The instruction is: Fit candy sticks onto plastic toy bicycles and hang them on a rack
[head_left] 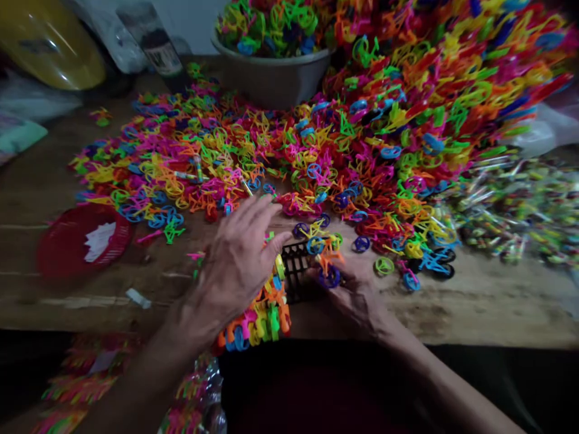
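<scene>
Gripping an orange toy bicycle (pixel 332 260) with a purple wheel, the right hand (pixel 359 290) is closing its fingers around it at the near middle of the wooden table (pixel 488 310). A black slotted rack (pixel 296 274) is lying between the two hands, just left of that bicycle. The left hand (pixel 242 250) is holding its palm down and its fingers open, the thumb spreading toward the rack; whether its fingertips are touching the pieces beyond, I cannot tell. Under and just nearer than this hand, a row of colourful plastic pieces (pixel 274 323) is lining up by the near edge. A big heap of toy bicycles (pixel 316 144) is spreading across the far side, rising at the far right, and a grey basin (pixel 275 78) is standing full at the far middle. To the left, a red plate (pixel 58 244) is holding white paper (pixel 100 241); at right, thin, blurred sticks (pixel 511 211) are lying piled.
</scene>
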Tool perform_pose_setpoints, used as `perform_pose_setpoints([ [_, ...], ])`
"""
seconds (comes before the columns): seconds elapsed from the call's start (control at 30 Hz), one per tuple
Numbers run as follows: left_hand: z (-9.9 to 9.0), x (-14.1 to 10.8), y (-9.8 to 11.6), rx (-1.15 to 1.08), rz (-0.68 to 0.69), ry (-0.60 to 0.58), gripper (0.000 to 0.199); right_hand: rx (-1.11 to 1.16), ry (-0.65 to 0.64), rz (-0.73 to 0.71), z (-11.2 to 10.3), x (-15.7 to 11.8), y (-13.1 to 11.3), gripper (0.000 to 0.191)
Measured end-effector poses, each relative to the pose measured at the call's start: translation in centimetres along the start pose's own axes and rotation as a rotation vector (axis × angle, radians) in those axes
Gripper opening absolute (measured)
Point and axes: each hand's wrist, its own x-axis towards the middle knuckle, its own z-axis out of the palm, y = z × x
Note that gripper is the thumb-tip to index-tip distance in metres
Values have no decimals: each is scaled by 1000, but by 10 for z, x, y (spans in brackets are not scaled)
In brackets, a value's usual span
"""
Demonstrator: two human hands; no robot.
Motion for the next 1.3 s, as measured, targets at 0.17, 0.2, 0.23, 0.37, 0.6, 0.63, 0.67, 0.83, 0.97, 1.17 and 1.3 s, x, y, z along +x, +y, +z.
perform_pose_setpoints([
  [0.17,23,-8,-12,206,33,-230,34,37,-77,38,8,-11,-3,13],
  [0.2,23,-8,-12,217,36,-238,34,23,-95,34,8,-13,-6,14],
  [0.23,23,-8,-11,225,39,-240,34,4,-113,30,8,-14,-9,15],
  [0.37,21,-7,-8,242,27,-216,33,-25,-163,-13,14,-21,-15,16],
  [0.6,21,-9,-8,229,7,-202,35,-34,-260,-3,19,-21,-5,25],
  [0.63,20,-9,-8,231,7,-201,34,-18,-272,-7,18,-20,-5,24],
  [0.67,20,-9,-8,234,7,-200,34,0,-280,-14,17,-19,-5,22],
  [0.83,19,-8,-7,242,17,-211,30,1,-265,-74,15,-20,-4,14],
  [0.97,18,-7,-7,239,21,-214,30,-87,-320,-111,15,-24,-1,13],
  [1.17,18,-8,-7,248,29,-220,30,-138,-292,-130,17,-28,-3,11],
  [1.3,20,-7,-8,235,17,-209,31,-193,-333,-141,19,-27,-10,15],
])
